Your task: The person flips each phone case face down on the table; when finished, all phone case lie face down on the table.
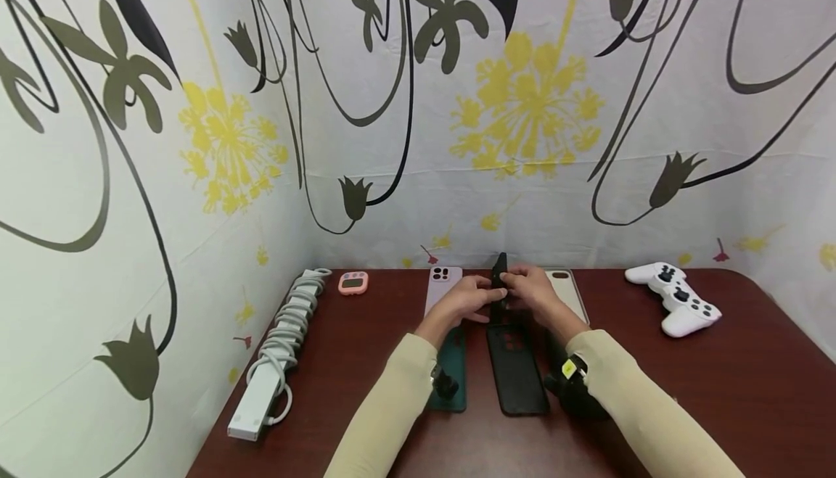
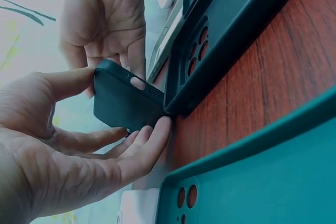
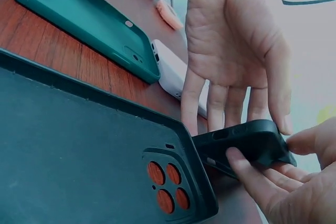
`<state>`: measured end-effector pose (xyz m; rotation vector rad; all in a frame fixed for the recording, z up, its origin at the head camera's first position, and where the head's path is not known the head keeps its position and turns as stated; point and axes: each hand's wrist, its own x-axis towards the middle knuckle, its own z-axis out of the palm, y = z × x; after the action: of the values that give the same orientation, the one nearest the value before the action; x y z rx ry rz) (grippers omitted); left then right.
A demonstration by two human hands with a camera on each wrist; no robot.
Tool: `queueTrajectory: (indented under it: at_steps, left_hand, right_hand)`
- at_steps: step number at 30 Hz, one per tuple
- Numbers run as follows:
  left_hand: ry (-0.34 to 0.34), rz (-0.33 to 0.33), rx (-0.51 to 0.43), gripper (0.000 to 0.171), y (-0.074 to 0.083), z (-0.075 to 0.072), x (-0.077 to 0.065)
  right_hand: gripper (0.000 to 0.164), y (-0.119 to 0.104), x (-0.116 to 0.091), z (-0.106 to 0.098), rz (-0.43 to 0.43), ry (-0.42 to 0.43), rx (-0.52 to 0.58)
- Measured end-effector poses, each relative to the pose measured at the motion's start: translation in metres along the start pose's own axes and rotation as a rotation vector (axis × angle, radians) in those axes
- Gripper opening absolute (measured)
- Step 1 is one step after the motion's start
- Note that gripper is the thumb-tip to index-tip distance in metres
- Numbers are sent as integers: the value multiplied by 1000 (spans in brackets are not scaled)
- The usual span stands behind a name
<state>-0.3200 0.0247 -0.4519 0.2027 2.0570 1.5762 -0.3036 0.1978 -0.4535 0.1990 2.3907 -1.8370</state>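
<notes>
We see the left hand (image 1: 465,297) and the right hand (image 1: 532,288) meeting over one thing, the fingers of both pinching the black upright case (image 2: 123,98) from its two sides. The left thumb sits on its upper edge in the left wrist view, with fingertips along its lower edge. The case stands on edge at the far middle of the desk (image 1: 346,362), just beyond the far end of the flat black case (image 1: 519,376); we cannot tell whether the two touch.

The step in hand, as we judge it, is setting out phone cases in a row, with this one being turned or placed. The next move seems to call for lowering it flat into the far gap and letting go with both hands, without nudging its neighbours.

Those are close by: the lilac case (image 1: 439,291) far left of it, the teal case (image 1: 451,376) near left, and the pale case (image 1: 567,293) far right, partly behind the right hand. Farther out, well apart from the work, we have the pink timer (image 1: 353,283) and the cord-wrapped power strip (image 1: 282,351) on the left, and the white game controller (image 1: 675,300) on the right.
</notes>
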Motion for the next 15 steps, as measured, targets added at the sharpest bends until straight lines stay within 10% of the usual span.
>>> queueTrajectory:
  at_steps: [15]
  left_hand:
    - [-28, -5, -6, 68, -4, -3, 5]
  right_hand:
    - [45, 9, -3, -5, 22, 154, 29]
